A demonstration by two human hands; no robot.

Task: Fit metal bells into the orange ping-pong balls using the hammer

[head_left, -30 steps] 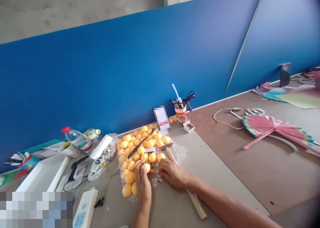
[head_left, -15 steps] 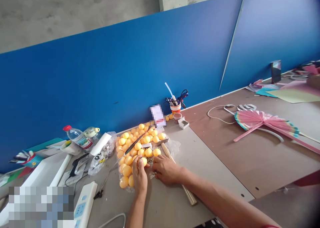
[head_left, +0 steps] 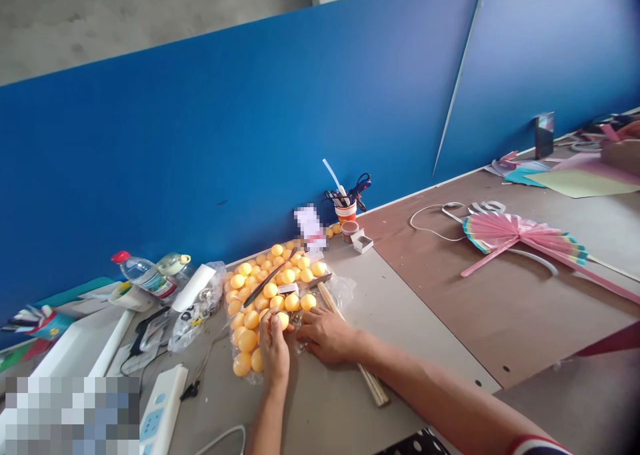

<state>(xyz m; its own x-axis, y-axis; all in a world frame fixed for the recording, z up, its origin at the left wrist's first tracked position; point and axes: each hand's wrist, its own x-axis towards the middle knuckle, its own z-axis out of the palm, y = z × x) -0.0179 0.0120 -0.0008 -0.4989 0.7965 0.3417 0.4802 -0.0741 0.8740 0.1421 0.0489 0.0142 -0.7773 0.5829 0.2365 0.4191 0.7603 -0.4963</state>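
Observation:
My left hand (head_left: 275, 355) is closed around an orange ping-pong ball (head_left: 283, 320) at the near edge of a clear bag full of such balls (head_left: 247, 340). Just to the right, my right hand (head_left: 327, 335) has its fingers bent down at a small clear bag of tiny shiny pieces (head_left: 295, 320). What its fingertips pinch is hidden. Loose balls (head_left: 291, 302) rest on top of the big bag, along with a dark slender tool (head_left: 267, 280) and a small white box (head_left: 289, 288). Wooden sticks (head_left: 373, 382) lie beneath my right forearm.
A red-and-white cup of tools (head_left: 345, 212) and an open small box (head_left: 362, 242) stand by the blue partition (head_left: 250, 142). Bottles (head_left: 145, 274) and a power strip (head_left: 163, 408) are left. A pink paper fan (head_left: 520, 235) lies right, near another person's hand (head_left: 620, 156).
The view has shifted slightly, so the scene sits a little further left. My left hand keeps the ball, and my right hand stays at the small bag.

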